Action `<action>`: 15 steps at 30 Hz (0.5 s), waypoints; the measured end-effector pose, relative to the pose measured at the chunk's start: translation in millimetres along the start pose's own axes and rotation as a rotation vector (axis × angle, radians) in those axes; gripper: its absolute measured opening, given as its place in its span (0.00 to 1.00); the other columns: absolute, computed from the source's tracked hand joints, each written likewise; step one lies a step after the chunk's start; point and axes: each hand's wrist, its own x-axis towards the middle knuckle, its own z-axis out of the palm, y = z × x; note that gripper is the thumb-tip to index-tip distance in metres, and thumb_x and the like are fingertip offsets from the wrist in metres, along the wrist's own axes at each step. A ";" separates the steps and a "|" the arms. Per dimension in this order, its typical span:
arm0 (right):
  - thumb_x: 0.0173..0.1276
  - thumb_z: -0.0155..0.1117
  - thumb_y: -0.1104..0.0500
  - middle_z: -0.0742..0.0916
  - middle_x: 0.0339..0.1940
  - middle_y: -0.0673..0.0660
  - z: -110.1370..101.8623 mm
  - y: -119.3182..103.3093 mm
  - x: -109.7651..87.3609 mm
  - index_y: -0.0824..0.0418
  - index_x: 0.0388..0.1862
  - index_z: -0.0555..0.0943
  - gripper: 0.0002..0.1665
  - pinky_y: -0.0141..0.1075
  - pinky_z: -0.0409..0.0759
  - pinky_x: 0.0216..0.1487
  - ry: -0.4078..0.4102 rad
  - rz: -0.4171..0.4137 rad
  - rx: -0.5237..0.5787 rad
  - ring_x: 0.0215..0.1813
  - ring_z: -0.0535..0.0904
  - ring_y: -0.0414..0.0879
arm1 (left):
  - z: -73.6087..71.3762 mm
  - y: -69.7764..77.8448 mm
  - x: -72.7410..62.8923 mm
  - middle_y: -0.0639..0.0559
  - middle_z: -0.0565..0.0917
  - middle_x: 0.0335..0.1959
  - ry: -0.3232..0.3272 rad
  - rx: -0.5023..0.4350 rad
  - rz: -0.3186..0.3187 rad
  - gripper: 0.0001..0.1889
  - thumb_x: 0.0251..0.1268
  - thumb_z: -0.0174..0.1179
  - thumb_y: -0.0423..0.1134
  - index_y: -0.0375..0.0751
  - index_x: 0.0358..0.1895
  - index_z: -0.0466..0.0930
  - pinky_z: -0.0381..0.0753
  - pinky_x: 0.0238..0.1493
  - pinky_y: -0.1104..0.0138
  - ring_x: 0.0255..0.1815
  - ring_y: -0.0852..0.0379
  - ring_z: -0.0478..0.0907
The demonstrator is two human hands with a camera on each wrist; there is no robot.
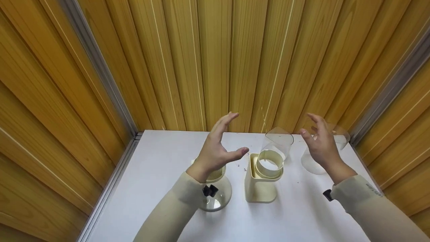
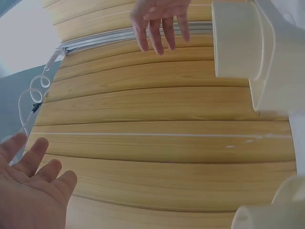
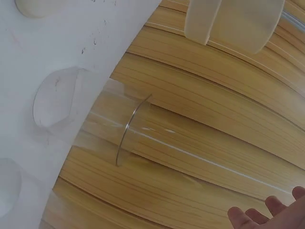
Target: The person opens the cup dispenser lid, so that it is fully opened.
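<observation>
My left hand (image 1: pixel 218 146) is raised over the table's left half, thumb and fingers spread apart with nothing between them. Under its wrist stands a glass carafe (image 1: pixel 220 196) with a cream, mesh-lined cup (image 1: pixel 216 174) on top, partly covered by the sleeve. Between the hands is a cream stand (image 1: pixel 248 185) bearing a cream ring-shaped piece (image 1: pixel 270 164). My right hand (image 1: pixel 322 144) hovers at the right, palm inward, fingers bent loosely and holding nothing. Behind it is a clear container (image 1: pixel 310 163), partly hidden. A clear beaker-like vessel (image 1: pixel 277 139) stands behind the cream stand.
A white table (image 1: pixel 161 161) carries everything, with small dark specks near the cream stand. Wood-patterned panels (image 1: pixel 215 67) rise behind and on both sides, joined by metal corner posts (image 1: pixel 100 67). A coiled white cord (image 2: pixel 37 93) hangs in the left wrist view.
</observation>
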 end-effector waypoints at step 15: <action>0.86 0.62 0.44 0.71 0.88 0.70 -38.7 23.8 -6.6 0.54 0.89 0.66 0.39 0.89 0.60 0.78 -0.009 -0.056 -0.303 0.86 0.63 0.79 | -83.2 -35.4 -2.8 0.53 0.66 0.92 -0.040 0.483 -0.161 0.56 0.60 0.79 0.69 0.56 0.90 0.65 0.57 0.93 0.32 0.98 0.43 0.50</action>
